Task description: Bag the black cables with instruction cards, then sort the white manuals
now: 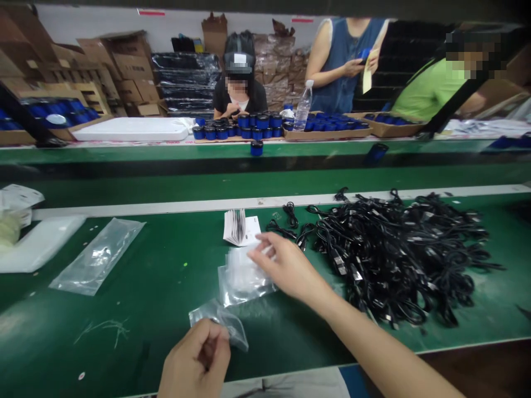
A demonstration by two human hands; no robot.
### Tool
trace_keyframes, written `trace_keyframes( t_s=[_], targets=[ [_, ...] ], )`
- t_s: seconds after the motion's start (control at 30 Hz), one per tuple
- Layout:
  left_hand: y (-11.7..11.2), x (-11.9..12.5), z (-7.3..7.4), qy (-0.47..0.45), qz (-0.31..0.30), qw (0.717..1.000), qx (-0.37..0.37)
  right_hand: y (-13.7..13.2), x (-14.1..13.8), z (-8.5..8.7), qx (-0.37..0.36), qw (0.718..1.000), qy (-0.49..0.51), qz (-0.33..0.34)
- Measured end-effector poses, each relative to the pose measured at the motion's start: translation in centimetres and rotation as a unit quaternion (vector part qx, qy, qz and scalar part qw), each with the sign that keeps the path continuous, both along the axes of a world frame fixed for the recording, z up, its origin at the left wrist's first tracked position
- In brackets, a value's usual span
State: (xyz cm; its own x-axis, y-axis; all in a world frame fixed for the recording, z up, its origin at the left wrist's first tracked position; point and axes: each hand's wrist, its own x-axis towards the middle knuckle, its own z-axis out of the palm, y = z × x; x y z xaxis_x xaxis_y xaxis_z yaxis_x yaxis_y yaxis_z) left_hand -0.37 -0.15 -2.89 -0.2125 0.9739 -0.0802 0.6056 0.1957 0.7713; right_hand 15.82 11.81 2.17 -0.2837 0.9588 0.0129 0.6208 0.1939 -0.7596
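Left hand (pixel 203 354) pinching clear plastic bag (pixel 234 326); right hand (pixel 276 260) loosely parted over clear plastic bag stack (pixel 240 282), one o'clock from left. Likely light, limp, slippery; grip edges.

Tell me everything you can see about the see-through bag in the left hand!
The bag is clear and shiny and looks like thin, bendy plastic. It is crinkled, with bright glints, and its far side curves away. The left hand pinches its near part and hides some of it. It shows against the green tabletop, nearer to the camera than the pile of clear bags. I can't make out anything inside, or tell whether it touches the tabletop.
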Motion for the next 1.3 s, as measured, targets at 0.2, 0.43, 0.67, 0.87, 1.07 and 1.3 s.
trace_keyframes(
  t_s=[0.2,0.43,0.67,0.87,1.07,1.3],
  targets=[
    [0.2,-0.5,0.3,-0.072,-0.004,0.995,-0.072,5.2,-2.6,-0.8,0.047,0.995,-0.081,-0.019],
    [0.4,-0.9,1.1,-0.176,0.036,0.98,-0.091,-0.5,1.5,2.0,0.131,0.989,-0.065,0.007],
    [0.4,-1.2,1.1,-0.165,0.095,0.981,-0.047,-8.3,2.6,0.8,-0.049,0.98,-0.026,0.19],
    [0.2,0.0,1.7,-0.047,0.16,0.985,0.047,-11.2,-1.1,-4.3,-0.125,0.963,0.238,-0.001],
    [0.2,-0.3,1.2,-0.078,0.153,0.985,0.036,-11.9,-0.6,-4.4,-0.18,0.957,0.228,0.014],
    [-0.6,1.2,1.4,-0.091,0.106,0.99,0.035,-10.1,0.3,-4.3,0.341,0.934,0.07,0.081]
  ],
)
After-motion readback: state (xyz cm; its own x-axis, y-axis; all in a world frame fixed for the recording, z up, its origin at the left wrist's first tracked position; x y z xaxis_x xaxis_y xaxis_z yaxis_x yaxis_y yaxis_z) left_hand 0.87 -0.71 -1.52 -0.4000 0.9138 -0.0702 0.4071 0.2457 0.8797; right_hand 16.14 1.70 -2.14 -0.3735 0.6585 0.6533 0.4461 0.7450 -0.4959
